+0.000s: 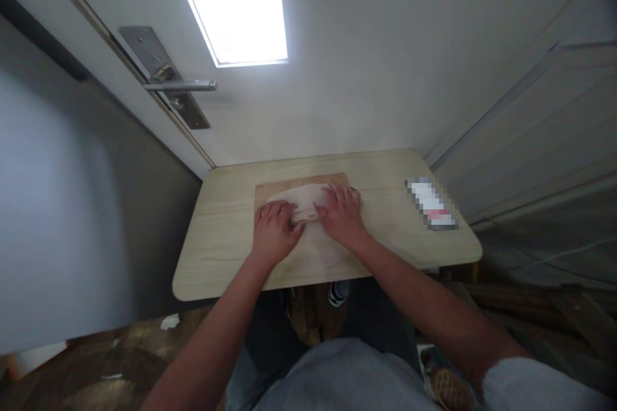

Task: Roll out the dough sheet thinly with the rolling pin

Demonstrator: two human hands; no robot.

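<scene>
A pale, soft sheet, folded along its near side, lies on a wooden board. It looks like flattened dough, though I cannot tell it from cloth here. On the sheet's left part rests my left hand, its fingers bent over it and the thumb reaching to the fold. My right hand grips the right part, with fingers curved over the top and the thumb at the fold. Both palms hide parts of the sheet and of the board. Close to my right fingers a thin metal handle shows at the board's edge.
The board lies on a small light wooden table with rounded corners. A phone-like flat item, blurred out, lies at its right. Behind stands a white door with a metal lever handle. A grey panel rises at left.
</scene>
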